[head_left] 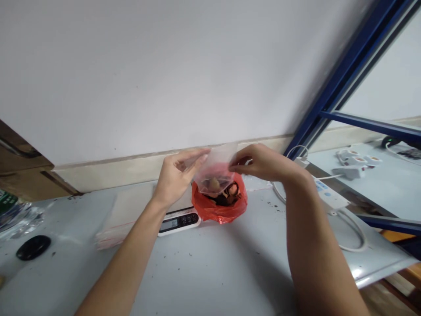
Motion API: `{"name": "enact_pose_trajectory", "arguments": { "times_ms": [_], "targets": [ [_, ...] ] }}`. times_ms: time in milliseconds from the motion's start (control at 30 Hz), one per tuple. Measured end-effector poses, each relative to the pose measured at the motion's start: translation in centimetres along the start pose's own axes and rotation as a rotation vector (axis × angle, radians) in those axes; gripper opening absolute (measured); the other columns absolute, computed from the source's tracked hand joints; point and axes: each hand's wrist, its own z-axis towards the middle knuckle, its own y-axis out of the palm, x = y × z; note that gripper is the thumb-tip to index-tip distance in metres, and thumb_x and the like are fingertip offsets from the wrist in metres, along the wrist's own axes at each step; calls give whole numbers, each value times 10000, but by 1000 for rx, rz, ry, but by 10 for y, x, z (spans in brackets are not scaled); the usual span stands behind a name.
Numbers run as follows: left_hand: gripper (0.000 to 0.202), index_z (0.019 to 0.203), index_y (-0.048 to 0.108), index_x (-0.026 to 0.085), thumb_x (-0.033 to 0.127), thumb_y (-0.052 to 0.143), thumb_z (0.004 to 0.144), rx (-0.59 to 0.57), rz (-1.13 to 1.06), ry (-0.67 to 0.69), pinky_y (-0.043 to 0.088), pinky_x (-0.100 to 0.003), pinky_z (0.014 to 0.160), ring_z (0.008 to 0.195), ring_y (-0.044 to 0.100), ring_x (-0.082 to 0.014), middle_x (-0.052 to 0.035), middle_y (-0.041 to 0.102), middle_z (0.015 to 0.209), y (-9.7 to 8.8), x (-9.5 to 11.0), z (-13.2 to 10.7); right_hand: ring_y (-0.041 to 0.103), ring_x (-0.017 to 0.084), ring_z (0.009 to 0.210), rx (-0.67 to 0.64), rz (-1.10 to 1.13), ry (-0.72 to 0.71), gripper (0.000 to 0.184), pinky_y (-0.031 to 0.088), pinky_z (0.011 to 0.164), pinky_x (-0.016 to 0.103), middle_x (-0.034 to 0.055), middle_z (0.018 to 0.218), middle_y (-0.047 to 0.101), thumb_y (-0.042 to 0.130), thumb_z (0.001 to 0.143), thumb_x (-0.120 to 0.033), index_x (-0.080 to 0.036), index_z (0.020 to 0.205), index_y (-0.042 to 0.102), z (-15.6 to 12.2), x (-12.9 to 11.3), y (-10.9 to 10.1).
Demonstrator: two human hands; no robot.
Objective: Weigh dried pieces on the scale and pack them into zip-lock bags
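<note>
A clear plastic bag (219, 159) hangs between my two hands, with a brownish lump visible in its lower end. My left hand (179, 171) pinches the bag's left edge between thumb and fingers. At the opposite edge my right hand (255, 161) is closed on the bag, its fingertips bent down. Right below and behind the clear bag stands an open red plastic bag (219, 215), holding dark and brown dried pieces. Just left of it lies a digital kitchen scale (179, 221) reading about 0.0, partly covered by my left forearm.
A stack of clear zip bags (121, 215) lies left of the scale. A black oval object (33, 247) rests farther left. White power strips (330, 195) and cables are on the right, near a blue-framed window (329, 87). The wall (164, 79) rises behind the table.
</note>
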Motion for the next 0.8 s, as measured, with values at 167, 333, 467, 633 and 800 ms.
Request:
{"name": "enact_pose_trajectory", "arguments": {
  "times_ms": [167, 333, 467, 633, 800],
  "targets": [
    [548, 1307, 634, 230, 430, 760, 813, -72, 0, 35, 545, -383, 967, 1204, 614, -269, -98, 684, 1275, -5, -4, 2, 632, 165, 609, 138, 127, 32, 156, 471, 562, 280, 28, 638, 715, 657, 773, -286, -184, 703, 752, -6, 8, -6],
    [635, 1373, 530, 225, 427, 741, 809, -151, 46, 5, 556, -386, 935, 1153, 621, -257, -112, 672, 1234, -10, -12, 2, 673, 187, 650, 243, 225, 79, 202, 518, 588, 297, 63, 689, 737, 681, 756, -353, -162, 749, 745, -9, 18, -8],
    [720, 1439, 423, 275, 464, 725, 813, -93, 132, 28, 546, -413, 948, 1135, 622, -253, -116, 624, 1298, -13, -15, 5, 677, 196, 723, 374, 217, -8, 196, 546, 691, 334, 62, 746, 737, 655, 769, -349, -171, 703, 706, -7, 13, -6],
    [856, 1497, 317, 339, 523, 750, 781, 74, 296, 186, 531, -448, 948, 1228, 562, -297, -133, 493, 1443, -27, -17, 12, 674, 189, 817, 497, 295, -139, 150, 556, 784, 354, 46, 821, 729, 642, 789, -317, -174, 764, 680, -2, 1, 0],
    [662, 1380, 521, 308, 456, 755, 779, 122, 436, 275, 513, -450, 986, 1275, 537, -292, -95, 536, 1433, -36, 1, 8, 664, 171, 794, 448, 343, -234, 159, 552, 774, 350, 47, 836, 715, 659, 799, -303, -154, 847, 690, 4, -9, 9]
  ]
}}
